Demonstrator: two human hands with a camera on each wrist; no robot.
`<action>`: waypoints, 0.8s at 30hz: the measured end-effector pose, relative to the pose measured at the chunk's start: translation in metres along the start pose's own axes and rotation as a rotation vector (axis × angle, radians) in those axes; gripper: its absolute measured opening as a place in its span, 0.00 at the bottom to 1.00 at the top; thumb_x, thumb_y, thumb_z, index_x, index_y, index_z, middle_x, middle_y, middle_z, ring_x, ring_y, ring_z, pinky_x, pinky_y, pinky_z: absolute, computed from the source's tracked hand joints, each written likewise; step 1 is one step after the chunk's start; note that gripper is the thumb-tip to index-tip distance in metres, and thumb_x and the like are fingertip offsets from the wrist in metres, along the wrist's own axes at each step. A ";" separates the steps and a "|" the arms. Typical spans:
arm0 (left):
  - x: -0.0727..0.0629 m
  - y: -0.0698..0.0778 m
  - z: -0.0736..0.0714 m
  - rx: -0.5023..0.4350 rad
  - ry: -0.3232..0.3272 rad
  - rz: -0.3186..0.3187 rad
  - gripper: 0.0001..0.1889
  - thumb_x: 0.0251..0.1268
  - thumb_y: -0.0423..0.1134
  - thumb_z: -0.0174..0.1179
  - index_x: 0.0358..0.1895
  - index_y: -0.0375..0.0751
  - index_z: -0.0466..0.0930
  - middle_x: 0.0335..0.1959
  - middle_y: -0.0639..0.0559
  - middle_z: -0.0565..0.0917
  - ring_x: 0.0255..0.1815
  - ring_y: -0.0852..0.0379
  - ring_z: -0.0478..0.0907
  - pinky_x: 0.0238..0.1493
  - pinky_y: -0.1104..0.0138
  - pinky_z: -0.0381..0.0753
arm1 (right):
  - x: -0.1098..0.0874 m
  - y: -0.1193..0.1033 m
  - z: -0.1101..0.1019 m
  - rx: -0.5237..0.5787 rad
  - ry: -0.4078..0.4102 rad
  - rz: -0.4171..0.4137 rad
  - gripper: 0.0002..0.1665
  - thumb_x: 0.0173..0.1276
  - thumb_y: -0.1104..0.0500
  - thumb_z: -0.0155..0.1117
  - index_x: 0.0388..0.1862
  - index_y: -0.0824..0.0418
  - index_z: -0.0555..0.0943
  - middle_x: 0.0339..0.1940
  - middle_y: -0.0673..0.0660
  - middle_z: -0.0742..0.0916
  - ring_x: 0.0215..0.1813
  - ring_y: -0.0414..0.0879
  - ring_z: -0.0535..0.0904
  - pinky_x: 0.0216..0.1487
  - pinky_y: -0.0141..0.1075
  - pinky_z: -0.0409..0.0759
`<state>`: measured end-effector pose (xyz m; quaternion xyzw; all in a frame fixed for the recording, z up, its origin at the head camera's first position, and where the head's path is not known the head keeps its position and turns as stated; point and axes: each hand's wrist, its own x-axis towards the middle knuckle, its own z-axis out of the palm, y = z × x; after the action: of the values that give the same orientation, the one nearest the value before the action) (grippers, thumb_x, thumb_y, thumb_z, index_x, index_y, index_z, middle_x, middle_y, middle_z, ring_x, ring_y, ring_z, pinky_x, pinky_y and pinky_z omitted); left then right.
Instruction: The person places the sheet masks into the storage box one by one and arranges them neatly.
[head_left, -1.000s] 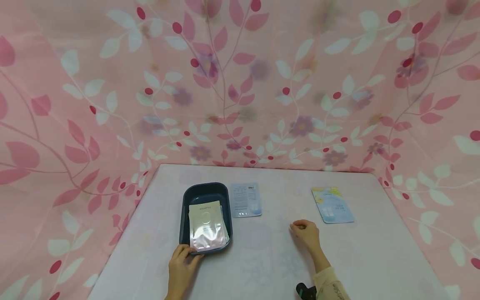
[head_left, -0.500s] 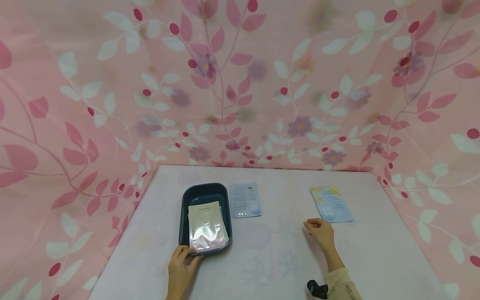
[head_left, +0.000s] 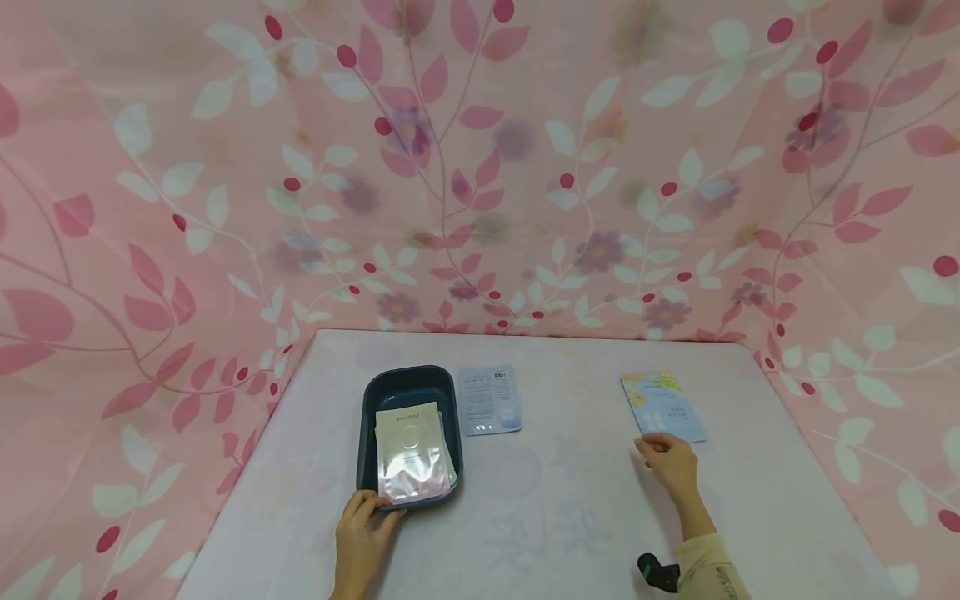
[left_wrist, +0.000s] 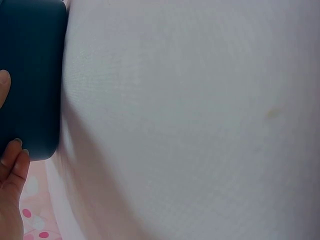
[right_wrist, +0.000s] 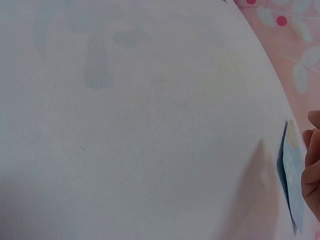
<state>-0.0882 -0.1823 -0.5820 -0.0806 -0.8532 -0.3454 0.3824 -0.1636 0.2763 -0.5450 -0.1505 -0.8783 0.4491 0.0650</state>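
My left hand (head_left: 360, 533) grips the near left corner of a dark blue rectangular tray (head_left: 372, 417). In the left wrist view, the thumb and fingertips lie against the tray's outer wall (left_wrist: 37, 75). Inside the tray lies a shiny flat sachet (head_left: 411, 450), pale yellow-green at the top and pink below, overlapping others beneath it. On the right, a blue sachet with yellow flowers (head_left: 663, 407) rests on the table. My right hand (head_left: 671, 467), fingers loosely curled and holding nothing, is close to that sachet's near left corner.
Just right of the tray lies another light blue sachet (head_left: 491, 400), printed with text and a barcode. Everything stands on a white-covered table (head_left: 525, 517). Pink floral cloth (head_left: 480, 167) hangs behind it and at both sides. A black device (head_left: 658, 573) sits at my right wrist.
My right hand has moved to the right, up to the near edge of the blue and yellow sachet. The left hand and the tray have stayed in place.
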 end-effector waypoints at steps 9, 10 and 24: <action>-0.001 -0.003 0.001 0.012 -0.002 0.002 0.21 0.17 0.21 0.79 0.21 0.36 0.78 0.26 0.50 0.74 0.27 0.60 0.72 0.31 0.79 0.72 | 0.007 0.011 -0.015 -0.039 0.023 0.029 0.19 0.63 0.58 0.64 0.44 0.75 0.79 0.25 0.56 0.85 0.21 0.39 0.79 0.22 0.27 0.73; -0.001 -0.003 0.001 0.010 0.000 0.003 0.21 0.17 0.21 0.79 0.21 0.36 0.78 0.26 0.50 0.74 0.27 0.60 0.72 0.31 0.79 0.72 | 0.008 0.012 -0.017 -0.043 0.024 0.031 0.20 0.63 0.58 0.64 0.44 0.75 0.79 0.25 0.56 0.85 0.21 0.39 0.79 0.22 0.27 0.73; -0.001 -0.003 0.001 0.005 0.009 0.001 0.21 0.16 0.21 0.79 0.21 0.36 0.78 0.26 0.50 0.74 0.27 0.61 0.72 0.31 0.79 0.72 | 0.024 0.030 -0.040 -0.100 0.081 0.040 0.21 0.64 0.57 0.63 0.45 0.76 0.78 0.25 0.60 0.86 0.19 0.34 0.75 0.22 0.27 0.71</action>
<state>-0.0898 -0.1840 -0.5847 -0.0785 -0.8523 -0.3436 0.3866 -0.1697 0.3313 -0.5465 -0.1893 -0.8931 0.3994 0.0837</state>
